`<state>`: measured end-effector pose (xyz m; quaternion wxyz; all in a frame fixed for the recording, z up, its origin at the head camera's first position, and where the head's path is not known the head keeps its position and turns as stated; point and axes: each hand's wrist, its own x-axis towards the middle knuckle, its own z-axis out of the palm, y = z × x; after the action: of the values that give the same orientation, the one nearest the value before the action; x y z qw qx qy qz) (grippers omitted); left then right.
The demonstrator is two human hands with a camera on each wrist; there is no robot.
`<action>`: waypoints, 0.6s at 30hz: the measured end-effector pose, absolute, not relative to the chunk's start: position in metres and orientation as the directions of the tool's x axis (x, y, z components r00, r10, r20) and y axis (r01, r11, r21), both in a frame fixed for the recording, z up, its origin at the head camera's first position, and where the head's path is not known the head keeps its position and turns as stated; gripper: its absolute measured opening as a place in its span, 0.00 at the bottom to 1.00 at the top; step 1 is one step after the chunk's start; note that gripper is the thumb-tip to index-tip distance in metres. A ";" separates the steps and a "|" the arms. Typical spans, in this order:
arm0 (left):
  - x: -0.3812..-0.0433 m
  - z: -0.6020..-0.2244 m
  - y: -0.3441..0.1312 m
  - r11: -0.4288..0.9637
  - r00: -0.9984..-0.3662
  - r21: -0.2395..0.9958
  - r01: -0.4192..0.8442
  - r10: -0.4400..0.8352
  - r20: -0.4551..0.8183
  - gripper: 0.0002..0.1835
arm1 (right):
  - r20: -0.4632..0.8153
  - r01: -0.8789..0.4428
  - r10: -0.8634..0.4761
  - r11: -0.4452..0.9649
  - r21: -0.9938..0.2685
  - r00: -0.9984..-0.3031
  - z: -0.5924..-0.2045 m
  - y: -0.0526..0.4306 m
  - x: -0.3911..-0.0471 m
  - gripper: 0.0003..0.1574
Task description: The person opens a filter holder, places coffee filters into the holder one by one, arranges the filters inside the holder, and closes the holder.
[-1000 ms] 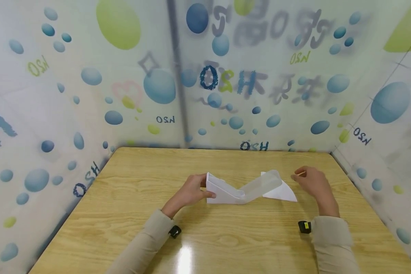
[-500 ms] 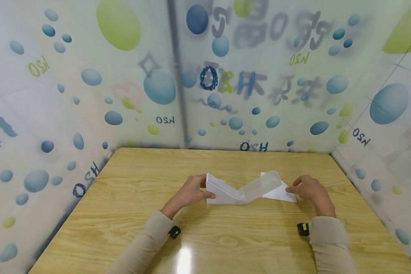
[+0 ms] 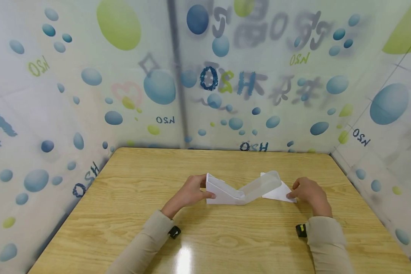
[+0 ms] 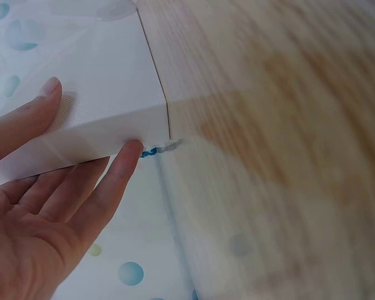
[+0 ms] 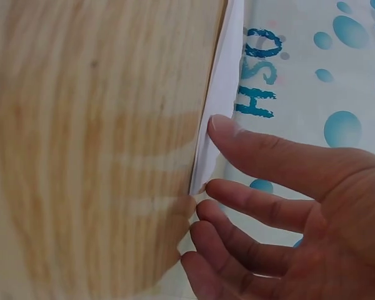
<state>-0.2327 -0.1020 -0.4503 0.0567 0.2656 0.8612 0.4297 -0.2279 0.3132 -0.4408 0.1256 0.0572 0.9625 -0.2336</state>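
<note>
Head view, lower half: left hand (image 3: 189, 190) grips one white, wedge-shaped box (image 3: 222, 194) meeting one translucent strip (image 3: 260, 185); right hand (image 3: 311, 193), fingers loosely bent, touches one white triangular sheet (image 3: 277, 193).

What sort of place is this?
Likely a screened-off work booth: a wood-grain table, bubble-print sheets on three sides of it, and blurred grey characters seemingly showing through the back one.
</note>
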 end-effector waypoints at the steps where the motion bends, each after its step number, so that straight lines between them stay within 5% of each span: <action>1: -0.233 -0.450 -0.102 0.489 -0.852 0.770 0.410 0.507 0.131 0.20 | -0.272 0.174 0.056 0.884 -0.433 -0.961 -0.441 0.313 -0.228 0.31; 18: -0.233 -0.450 -0.102 0.485 -0.848 0.770 0.415 0.513 0.133 0.19 | -0.253 0.172 0.055 0.866 -0.470 -0.966 -0.443 0.307 -0.226 0.16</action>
<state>-0.2326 -0.1020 -0.4499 0.0573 0.2700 0.8598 0.4296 -0.2264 0.3071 -0.4428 0.1164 0.0592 0.9588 -0.2523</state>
